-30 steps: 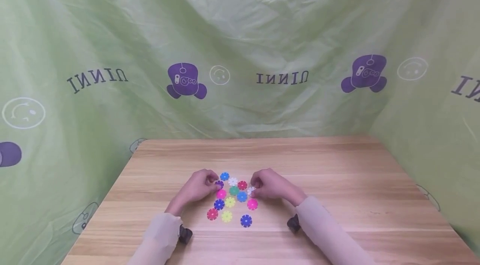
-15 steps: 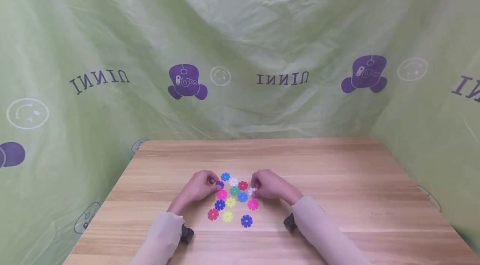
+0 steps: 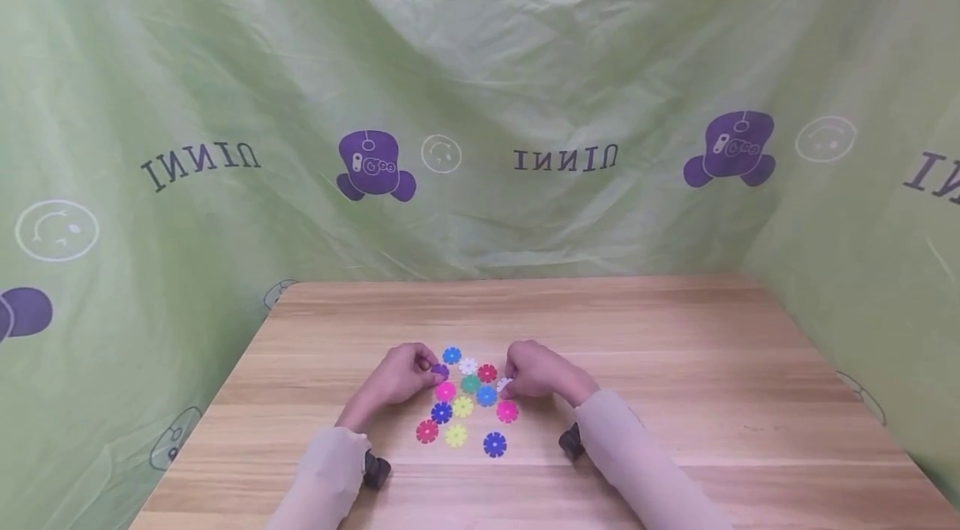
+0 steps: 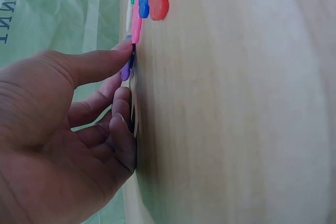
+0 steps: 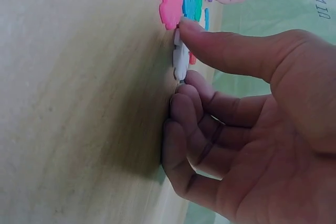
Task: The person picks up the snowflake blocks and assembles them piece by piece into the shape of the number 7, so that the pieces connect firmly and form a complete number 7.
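from where i sit, the change over the last second is small and on one side: the right sleeve [image 3: 647, 457] swings inward, and the right hand [image 3: 538, 370] now covers more of its white disc [image 5: 181, 62] in the head view. its thumb and index finger are nearly closed, pinching that disc at the edges, with the other fingers curled against the surface [image 3: 675, 355]. the left hand [image 3: 400, 376] barely shifts; its fingers are narrowed to a pinch on the purple disc [image 4: 125, 72] at the cluster's left edge, just beside the pink disc [image 3: 446, 391]. the red disc [image 3: 487, 372] and light-blue disc [image 3: 487, 395] near the right hand keep their places. so i judge this as fine adjustment, the layout itself unaltered.
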The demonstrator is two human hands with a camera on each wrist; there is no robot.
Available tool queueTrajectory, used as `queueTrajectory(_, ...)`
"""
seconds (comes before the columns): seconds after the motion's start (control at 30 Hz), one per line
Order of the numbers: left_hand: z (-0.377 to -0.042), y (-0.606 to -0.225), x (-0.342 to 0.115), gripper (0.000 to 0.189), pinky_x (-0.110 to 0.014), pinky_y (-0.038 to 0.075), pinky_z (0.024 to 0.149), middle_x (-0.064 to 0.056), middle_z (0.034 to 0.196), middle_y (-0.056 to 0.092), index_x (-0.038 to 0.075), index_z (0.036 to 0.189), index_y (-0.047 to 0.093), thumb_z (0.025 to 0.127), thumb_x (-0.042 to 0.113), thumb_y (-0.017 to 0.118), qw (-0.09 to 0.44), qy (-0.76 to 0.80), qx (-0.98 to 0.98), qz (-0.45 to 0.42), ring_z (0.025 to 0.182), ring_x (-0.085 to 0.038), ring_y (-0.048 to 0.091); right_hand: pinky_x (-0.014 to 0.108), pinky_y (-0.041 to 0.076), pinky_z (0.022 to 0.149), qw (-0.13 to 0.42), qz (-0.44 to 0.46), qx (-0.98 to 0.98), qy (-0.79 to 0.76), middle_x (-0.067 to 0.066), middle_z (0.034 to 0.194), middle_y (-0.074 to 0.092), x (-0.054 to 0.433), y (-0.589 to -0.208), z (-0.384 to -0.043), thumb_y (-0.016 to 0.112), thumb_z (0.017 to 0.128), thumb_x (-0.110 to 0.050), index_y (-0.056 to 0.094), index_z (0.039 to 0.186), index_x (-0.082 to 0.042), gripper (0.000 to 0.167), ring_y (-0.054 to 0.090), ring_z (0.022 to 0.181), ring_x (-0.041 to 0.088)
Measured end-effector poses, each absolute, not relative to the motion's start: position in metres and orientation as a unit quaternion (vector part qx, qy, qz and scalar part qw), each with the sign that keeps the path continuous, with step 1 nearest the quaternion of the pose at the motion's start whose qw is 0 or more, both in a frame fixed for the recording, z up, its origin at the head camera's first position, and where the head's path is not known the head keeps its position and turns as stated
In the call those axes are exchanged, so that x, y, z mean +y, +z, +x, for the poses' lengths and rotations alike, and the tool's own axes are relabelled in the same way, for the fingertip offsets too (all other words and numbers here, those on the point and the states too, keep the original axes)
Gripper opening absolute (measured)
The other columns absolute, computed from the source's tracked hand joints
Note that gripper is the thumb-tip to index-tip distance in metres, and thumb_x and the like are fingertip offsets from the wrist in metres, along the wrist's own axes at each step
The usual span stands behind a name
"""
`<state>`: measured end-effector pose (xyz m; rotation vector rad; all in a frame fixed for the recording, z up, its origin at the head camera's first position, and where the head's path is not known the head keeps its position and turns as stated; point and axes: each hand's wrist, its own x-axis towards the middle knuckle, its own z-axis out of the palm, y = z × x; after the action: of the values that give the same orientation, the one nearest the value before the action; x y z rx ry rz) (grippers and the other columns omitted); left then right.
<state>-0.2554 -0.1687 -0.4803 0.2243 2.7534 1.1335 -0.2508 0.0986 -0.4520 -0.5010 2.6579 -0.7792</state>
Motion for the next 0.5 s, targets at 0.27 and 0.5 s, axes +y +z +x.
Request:
queueTrajectory(0.27,-0.258,-0.481,-0.17,0.023,-0.028,0.055,0.066,-0.005,0.088,0.066,0.007,0.1,0.065,0.087,0.009,0.084,0.079,0.405,0.907,0.083,0.077,-0.017,0.06,0.03,0.044,0.063,0.166,-0.163,0.933,-0.276,0.003,0.076,0.057,0.099,-0.454,-0.251,0.089,0.084,-0.019,0.064,0.083,-0.01,0.027,0.052,0.07,0.019)
queueTrajectory(0.5,-0.255,-0.48,-0.168,0.018,-0.027,0.056,0.069,-0.002,0.085,0.074,0.007,0.102,0.069,0.09,0.01,0.081,0.068,0.426,0.897,0.095,0.077,-0.015,0.066,0.03,0.05,0.067,0.134,-0.188,0.921,-0.315,0.002,0.079,0.062,0.107,-0.458,-0.252,0.089,0.082,-0.013,0.065,0.089,-0.01,0.024,0.057,0.074,0.019)
